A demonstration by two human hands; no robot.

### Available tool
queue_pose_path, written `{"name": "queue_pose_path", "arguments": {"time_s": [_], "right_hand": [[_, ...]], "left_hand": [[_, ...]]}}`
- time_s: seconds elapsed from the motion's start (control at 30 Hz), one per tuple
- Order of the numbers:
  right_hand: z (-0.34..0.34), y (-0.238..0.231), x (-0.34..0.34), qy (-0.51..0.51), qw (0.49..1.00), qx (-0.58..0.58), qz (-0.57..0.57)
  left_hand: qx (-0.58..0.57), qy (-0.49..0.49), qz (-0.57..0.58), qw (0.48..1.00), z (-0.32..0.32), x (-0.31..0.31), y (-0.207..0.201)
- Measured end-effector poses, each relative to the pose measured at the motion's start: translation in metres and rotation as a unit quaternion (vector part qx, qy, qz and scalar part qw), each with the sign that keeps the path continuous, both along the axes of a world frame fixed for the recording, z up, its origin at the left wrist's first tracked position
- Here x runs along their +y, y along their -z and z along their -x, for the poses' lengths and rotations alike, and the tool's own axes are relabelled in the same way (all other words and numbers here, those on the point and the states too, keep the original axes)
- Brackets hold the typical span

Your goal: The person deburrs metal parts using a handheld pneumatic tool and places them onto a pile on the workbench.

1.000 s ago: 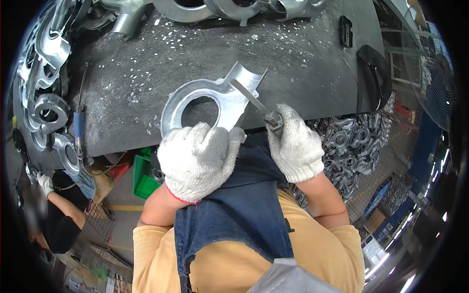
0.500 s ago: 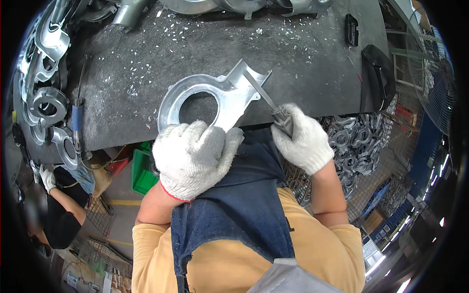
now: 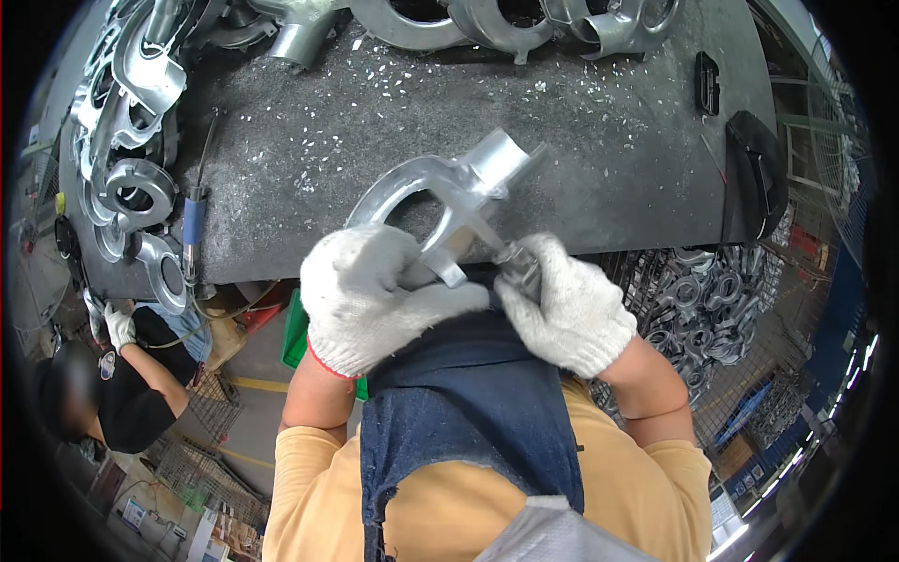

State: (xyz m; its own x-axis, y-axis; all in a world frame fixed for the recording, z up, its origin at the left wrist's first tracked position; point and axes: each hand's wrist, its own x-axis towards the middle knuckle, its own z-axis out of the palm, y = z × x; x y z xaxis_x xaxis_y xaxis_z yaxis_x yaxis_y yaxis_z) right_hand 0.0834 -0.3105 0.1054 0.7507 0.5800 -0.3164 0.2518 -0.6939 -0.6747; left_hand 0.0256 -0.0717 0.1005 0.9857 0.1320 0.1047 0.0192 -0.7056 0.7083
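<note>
Shiny silver ring-shaped metal casting at the dark-grey worktop's near edge!
The white-gloved left hand has its grip round the rim; the white-gloved right hand clutches a grey metal tool. Stiff, probably lightish, maybe slick: the rim looks best to hold.

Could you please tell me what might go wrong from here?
The tool in the right hand might slip toward the left hand, which grips the metal casting close by. The casting could twist, since only the left hand appears to grip it. Pale chips scattered on the dark bench could perhaps scratch it.
</note>
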Motion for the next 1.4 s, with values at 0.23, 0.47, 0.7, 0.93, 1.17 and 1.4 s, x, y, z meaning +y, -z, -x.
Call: {"name": "queue_pose_path", "arguments": {"time_s": [0.23,0.47,0.7,0.93,1.17,1.4], "right_hand": [[-0.010,-0.007,-0.001,-0.009,1.000,0.000,0.008],[-0.012,0.007,-0.004,0.006,0.997,-0.077,0.013],[-0.012,0.008,0.011,-0.050,0.995,-0.089,0.003],[-0.036,0.013,0.015,-0.141,0.988,0.062,0.005],[-0.073,0.038,0.005,-0.294,0.844,0.448,0.015],[-0.078,0.019,-0.021,-0.350,0.839,0.412,0.067]], "left_hand": [[-0.023,0.011,-0.012,1.000,-0.005,0.002,0.001],[0.052,0.028,0.048,0.997,-0.009,0.002,-0.013],[-0.002,0.066,0.066,0.996,-0.010,0.022,0.003],[0.071,0.044,0.130,0.988,-0.014,0.033,0.002],[0.030,0.216,-0.021,0.976,-0.026,0.051,0.003],[-0.030,0.275,-0.111,0.955,-0.031,0.046,0.001]]}}
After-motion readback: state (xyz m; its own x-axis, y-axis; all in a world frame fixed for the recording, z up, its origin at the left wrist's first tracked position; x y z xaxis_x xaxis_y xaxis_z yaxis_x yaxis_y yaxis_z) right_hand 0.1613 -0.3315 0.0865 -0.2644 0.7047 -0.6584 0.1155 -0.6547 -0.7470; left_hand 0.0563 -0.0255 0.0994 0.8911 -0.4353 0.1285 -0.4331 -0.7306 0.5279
